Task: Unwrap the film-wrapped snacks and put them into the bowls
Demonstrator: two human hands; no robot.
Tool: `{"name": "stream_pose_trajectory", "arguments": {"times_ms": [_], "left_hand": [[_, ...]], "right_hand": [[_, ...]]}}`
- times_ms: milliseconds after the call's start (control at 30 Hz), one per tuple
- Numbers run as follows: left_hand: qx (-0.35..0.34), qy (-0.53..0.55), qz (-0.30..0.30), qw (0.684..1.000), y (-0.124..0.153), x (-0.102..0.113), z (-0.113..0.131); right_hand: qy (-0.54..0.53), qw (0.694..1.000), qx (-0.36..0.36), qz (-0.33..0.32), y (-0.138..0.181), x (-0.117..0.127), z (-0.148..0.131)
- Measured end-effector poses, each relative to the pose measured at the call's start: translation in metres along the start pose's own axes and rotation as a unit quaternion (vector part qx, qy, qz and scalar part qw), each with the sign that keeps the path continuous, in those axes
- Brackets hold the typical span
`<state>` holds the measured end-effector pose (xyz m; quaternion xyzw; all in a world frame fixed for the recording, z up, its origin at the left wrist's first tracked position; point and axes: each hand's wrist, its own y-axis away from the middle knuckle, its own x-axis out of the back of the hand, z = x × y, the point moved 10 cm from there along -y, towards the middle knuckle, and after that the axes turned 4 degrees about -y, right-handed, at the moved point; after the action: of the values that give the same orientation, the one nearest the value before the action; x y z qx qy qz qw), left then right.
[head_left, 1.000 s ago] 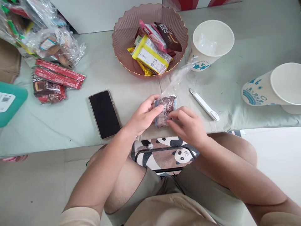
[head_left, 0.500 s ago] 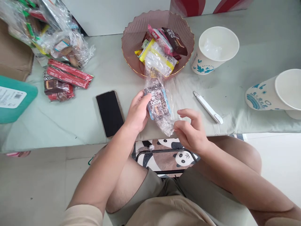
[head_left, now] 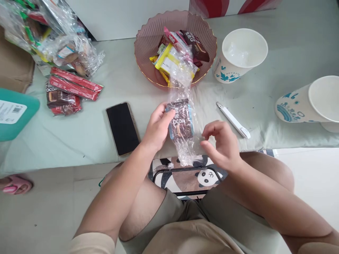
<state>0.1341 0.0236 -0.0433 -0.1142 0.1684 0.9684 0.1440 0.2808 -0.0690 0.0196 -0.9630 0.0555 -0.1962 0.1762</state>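
My left hand point(head_left: 157, 127) grips a brown cocoa snack pack point(head_left: 180, 121) that sits inside a long clear plastic bag point(head_left: 184, 106), held upright over the table's front edge. My right hand point(head_left: 222, 144) hovers just right of the bag's lower end, fingers curled but apart, holding nothing. Behind the bag stands a pink ribbed bowl point(head_left: 148, 38) with several wrapped snacks in it.
A black phone point(head_left: 122, 128) lies left of my left hand. A white pen-like cutter point(head_left: 233, 120) lies to the right. Two paper cups point(head_left: 239, 54) point(head_left: 308, 100) stand at right. Red and brown snack packs point(head_left: 70, 90) and crumpled clear bags point(head_left: 53, 31) lie at far left. A teal box point(head_left: 13, 113) sits at the left edge.
My right hand let go of the pack and drew back to the right. My left hand turned the pack upright inside the clear bag, which now hangs lengthwise.
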Motion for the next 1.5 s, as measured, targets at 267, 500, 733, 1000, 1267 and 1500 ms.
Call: {"name": "stream_pose_trajectory", "arguments": {"times_ms": [267, 500, 733, 1000, 1267, 1500], "left_hand": [[0.013, -0.046, -0.047, 0.998, 0.001, -0.014, -0.015], [0.048, -0.025, -0.042, 0.998, 0.003, -0.017, -0.022], [0.113, 0.084, -0.093, 0.986, 0.006, -0.037, -0.028], [0.145, 0.018, -0.269, 0.952, 0.031, -0.057, -0.032], [0.152, 0.035, -0.225, 0.962, 0.020, -0.051, -0.044], [0.089, 0.056, -0.249, 0.963, 0.021, -0.060, -0.013]], "right_hand": [[-0.011, 0.981, -0.194, 0.022, 0.002, 0.013, 0.034], [-0.068, 0.994, 0.041, -0.074, 0.000, -0.005, -0.013], [0.021, 0.964, 0.161, -0.210, 0.016, -0.037, -0.029], [-0.001, 0.980, 0.105, -0.168, 0.011, -0.028, -0.016], [-0.042, 0.997, -0.010, -0.060, 0.005, -0.005, 0.004], [-0.191, 0.947, -0.259, -0.017, 0.013, -0.017, 0.050]]}}
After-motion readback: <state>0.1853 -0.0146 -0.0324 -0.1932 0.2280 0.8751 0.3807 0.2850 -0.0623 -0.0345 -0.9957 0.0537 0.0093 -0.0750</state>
